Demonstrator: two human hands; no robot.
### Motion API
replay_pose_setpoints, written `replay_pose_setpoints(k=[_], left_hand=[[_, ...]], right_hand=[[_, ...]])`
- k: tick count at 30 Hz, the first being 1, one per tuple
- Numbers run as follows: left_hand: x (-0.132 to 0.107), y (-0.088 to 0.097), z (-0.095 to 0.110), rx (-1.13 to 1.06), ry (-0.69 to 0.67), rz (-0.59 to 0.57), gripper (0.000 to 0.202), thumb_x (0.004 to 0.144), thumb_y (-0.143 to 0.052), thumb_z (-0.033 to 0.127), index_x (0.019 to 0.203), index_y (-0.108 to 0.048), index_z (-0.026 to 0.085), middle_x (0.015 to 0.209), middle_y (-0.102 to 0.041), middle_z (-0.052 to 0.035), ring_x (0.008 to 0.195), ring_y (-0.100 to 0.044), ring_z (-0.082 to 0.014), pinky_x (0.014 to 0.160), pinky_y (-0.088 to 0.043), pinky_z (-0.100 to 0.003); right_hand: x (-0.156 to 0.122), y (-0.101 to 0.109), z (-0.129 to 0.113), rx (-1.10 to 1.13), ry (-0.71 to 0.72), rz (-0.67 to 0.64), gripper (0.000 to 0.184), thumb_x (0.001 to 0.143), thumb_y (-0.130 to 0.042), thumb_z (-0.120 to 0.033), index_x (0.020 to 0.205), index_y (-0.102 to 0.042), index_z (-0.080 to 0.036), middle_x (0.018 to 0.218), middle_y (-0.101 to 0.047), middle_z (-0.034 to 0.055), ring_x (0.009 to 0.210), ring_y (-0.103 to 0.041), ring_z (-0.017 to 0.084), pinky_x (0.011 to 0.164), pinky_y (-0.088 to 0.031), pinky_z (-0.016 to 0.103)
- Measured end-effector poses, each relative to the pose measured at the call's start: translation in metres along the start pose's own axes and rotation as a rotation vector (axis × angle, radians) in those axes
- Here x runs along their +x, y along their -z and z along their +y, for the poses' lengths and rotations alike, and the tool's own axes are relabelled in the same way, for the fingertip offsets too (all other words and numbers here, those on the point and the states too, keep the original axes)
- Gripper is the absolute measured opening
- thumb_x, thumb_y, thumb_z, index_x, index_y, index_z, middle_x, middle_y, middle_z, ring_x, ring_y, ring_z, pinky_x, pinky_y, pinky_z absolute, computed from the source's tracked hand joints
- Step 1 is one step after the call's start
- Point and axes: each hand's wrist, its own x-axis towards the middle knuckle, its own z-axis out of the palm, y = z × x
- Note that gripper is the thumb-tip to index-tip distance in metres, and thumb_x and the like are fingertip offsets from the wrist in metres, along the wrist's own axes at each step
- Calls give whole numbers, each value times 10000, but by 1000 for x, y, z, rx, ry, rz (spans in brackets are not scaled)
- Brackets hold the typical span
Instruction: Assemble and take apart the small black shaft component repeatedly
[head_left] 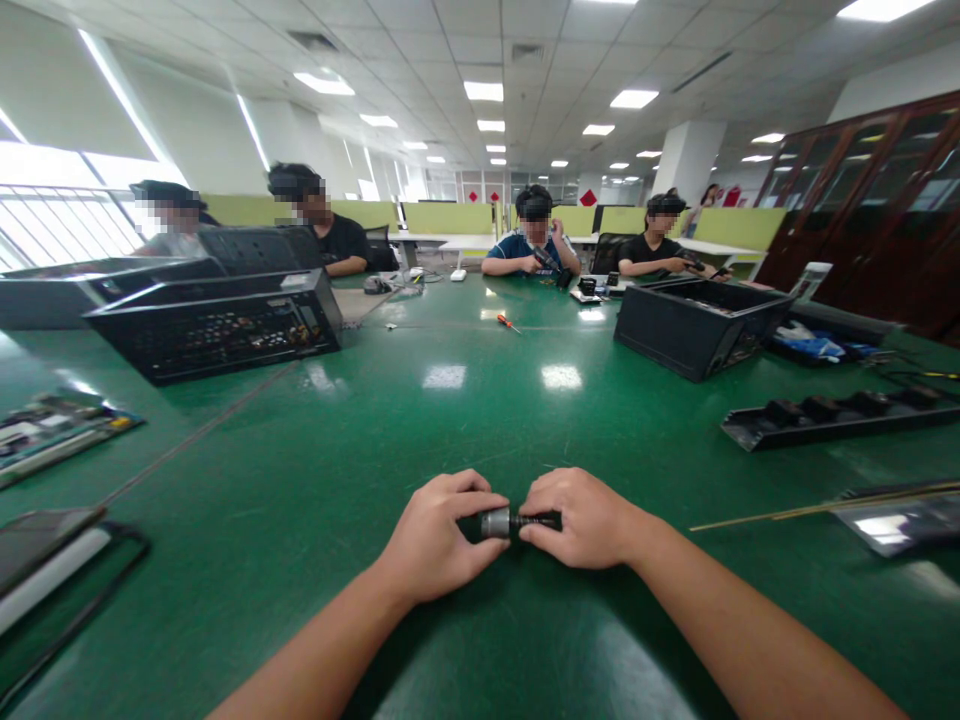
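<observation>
On the big green tabletop [450, 420], many things lie around the person's two hands. Clock places are told from those hands.

At 10 o'clock a black computer box [217, 320] lies on its side, and its back is full of plugs. At 1 o'clock sits an open black box [694, 325]. At 2 o'clock lies a long black tray [832, 418]. At 3 o'clock is a shiny bag [900, 525], with a thin stick [825, 505] running across it. At 9 o'clock a green board [52, 425] lies flat near the edge. At 8 o'clock is a flat black frame [52, 570].

At 12 o'clock, far across, four people [536, 245] sit at the other side, busy with their own things.

Low in the middle, the left hand [439, 535] and the right hand [585, 520] are close together. Both are curled tight on one small tool [510, 521]. The left hand grips its silver end. The right hand grips its thin black end. The tool lies sideways between the two hands, low over the tabletop. I cannot tell if it touches.

At 12 o'clock, well apart from the hands, lies a little red screwdriver [508, 322].
</observation>
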Motion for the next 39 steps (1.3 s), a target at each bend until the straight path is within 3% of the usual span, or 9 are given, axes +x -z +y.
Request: replay_pose_setpoints(k=[39], left_hand=[[1, 3, -2, -25, 6, 22, 259, 707, -776, 220, 964, -781, 250, 914, -701, -34, 843, -663, -198, 761, -530, -315]], right_hand=[[-1, 5, -1, -12, -68, -13, 146, 902, -622, -271, 904, -736, -178, 841, -730, 54, 799, -652, 185, 775, -461, 300]])
